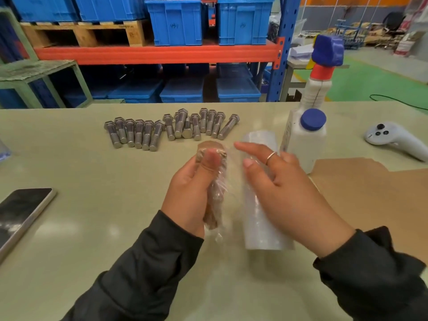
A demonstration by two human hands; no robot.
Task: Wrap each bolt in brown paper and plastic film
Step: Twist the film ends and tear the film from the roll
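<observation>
My left hand [190,193] grips a bolt wrapped in brown paper and clear plastic film [215,195], thumb pressed near its head, which points away from me. Loose film trails off its near end. My right hand [284,191] hovers with fingers spread over the roll of plastic film [259,223], which lies lengthwise on the table just right of the wrapped bolt. Whether the fingers touch the roll is unclear. Several bare steel bolts [171,128] lie in a row farther back on the table. Sheets of brown paper [370,195] lie at the right.
A white spray bottle with a blue and red head [308,140] stands behind the roll. A white controller [393,140] lies at the far right, a phone [20,214] at the left edge. Shelving with blue crates [176,22] stands behind the table [92,181].
</observation>
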